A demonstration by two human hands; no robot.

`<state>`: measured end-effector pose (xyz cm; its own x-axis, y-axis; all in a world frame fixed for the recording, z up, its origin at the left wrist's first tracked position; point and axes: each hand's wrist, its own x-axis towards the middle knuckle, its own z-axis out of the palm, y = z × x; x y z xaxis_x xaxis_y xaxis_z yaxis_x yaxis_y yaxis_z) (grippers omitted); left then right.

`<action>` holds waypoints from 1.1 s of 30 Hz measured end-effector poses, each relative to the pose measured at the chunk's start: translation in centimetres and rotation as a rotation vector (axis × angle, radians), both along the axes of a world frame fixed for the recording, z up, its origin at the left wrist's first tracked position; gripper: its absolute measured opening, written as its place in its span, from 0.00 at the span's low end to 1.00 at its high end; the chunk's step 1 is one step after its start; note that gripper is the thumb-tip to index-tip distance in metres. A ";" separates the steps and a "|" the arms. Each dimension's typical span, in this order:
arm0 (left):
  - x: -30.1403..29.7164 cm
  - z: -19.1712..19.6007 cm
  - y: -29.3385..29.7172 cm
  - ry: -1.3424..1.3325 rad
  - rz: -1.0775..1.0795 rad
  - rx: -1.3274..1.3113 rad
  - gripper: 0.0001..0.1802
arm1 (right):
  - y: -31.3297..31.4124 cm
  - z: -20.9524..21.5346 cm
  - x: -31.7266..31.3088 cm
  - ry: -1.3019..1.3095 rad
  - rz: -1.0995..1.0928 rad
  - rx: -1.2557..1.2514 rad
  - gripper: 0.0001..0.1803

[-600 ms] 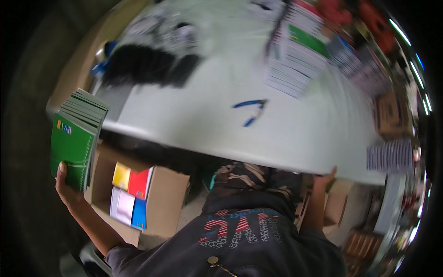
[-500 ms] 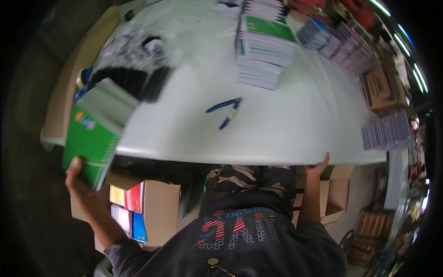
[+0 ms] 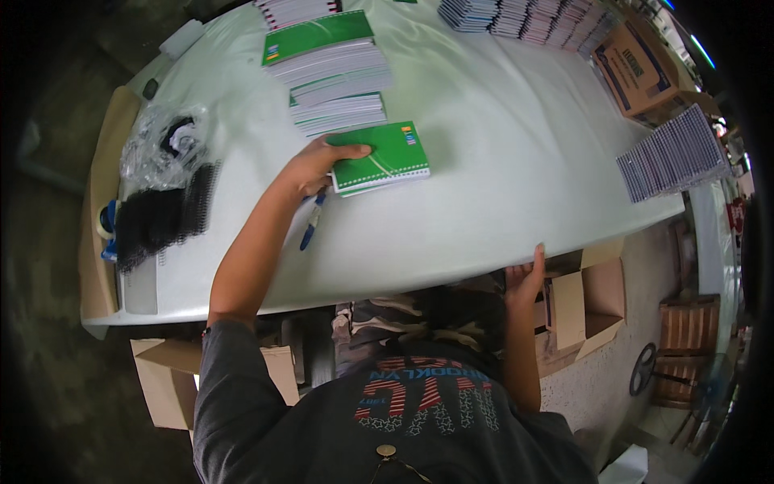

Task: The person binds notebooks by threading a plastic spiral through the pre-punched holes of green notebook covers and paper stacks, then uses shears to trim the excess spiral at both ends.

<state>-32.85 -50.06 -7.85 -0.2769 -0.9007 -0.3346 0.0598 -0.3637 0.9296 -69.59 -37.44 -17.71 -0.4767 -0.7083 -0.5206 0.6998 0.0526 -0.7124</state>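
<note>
My left hand (image 3: 318,165) reaches over the table and grips the left end of a green-covered notebook (image 3: 383,153), thumb on top. A row of punched holes runs along its near edge, with no wire in it. Partly covered by that hand is a pair of blue-handled pliers (image 3: 311,226). Just beyond the notebook stand stacked green-covered notebooks (image 3: 334,77) with white page edges. My right hand (image 3: 526,278) rests at the table's near edge, thumb raised away from the fingers and nothing in it.
Black wire spirals (image 3: 165,214) lie at the table's left, by clear plastic wrapping (image 3: 153,149) and a tape roll (image 3: 106,219). Far right are bundled notebooks (image 3: 669,153), a cardboard box (image 3: 641,68) and more stacks (image 3: 532,20). Open cartons (image 3: 597,306) stand below the table edge.
My left hand has gone from the far left to mid-table. The spiral-bound green notebook it held is out of sight; it now grips an unbound one. My right hand stays at the edge.
</note>
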 end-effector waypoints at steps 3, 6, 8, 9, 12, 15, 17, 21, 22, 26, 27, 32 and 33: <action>0.0 1.9 0.6 -0.265 0.160 0.063 0.37 | 0.9 1.7 1.7 0.600 -0.323 0.142 0.33; 1.0 -0.5 1.9 -0.358 0.333 -0.165 0.39 | 1.0 3.6 3.3 1.225 -0.066 -0.185 0.33; 0.7 -1.3 3.4 -0.436 0.484 -0.412 0.38 | -1.6 4.8 5.5 1.464 0.382 -0.444 0.37; 0.1 -0.6 4.4 -0.598 0.460 -0.628 0.36 | -3.4 5.1 7.4 1.455 0.505 -0.449 0.40; -0.7 -0.1 5.1 -0.895 0.220 -1.041 0.32 | -8.8 4.8 11.5 1.564 0.817 -0.391 0.54; 0.9 -2.1 4.4 -1.027 -0.065 -1.259 0.31 | -13.3 5.0 13.7 1.584 1.003 -0.448 0.59; 2.3 -3.2 3.6 -1.013 -0.118 -1.285 0.31 | -15.3 6.1 14.5 1.605 1.091 -0.383 0.61; 3.6 -4.2 4.0 -1.009 -0.100 -1.122 0.28 | -15.8 5.4 14.8 1.657 1.097 -0.411 0.62; 3.7 -4.4 4.2 -1.003 -0.070 -1.121 0.29 | -15.6 5.3 14.8 1.620 1.072 -0.416 0.63; 3.5 -4.6 4.1 -0.973 -0.038 -1.146 0.27 | -15.5 4.8 13.9 1.601 1.057 -0.480 0.64; 3.3 -4.3 4.0 -0.979 -0.033 -1.167 0.25 | -15.5 4.8 13.6 1.562 1.011 -0.588 0.65; 2.2 -2.4 4.5 -1.130 -0.075 -1.087 0.23 | -15.1 5.2 12.6 1.509 0.814 -0.818 0.60; 2.5 -2.3 4.6 -1.193 -0.099 -1.157 0.26 | -15.0 5.3 12.5 1.458 0.672 -0.861 0.54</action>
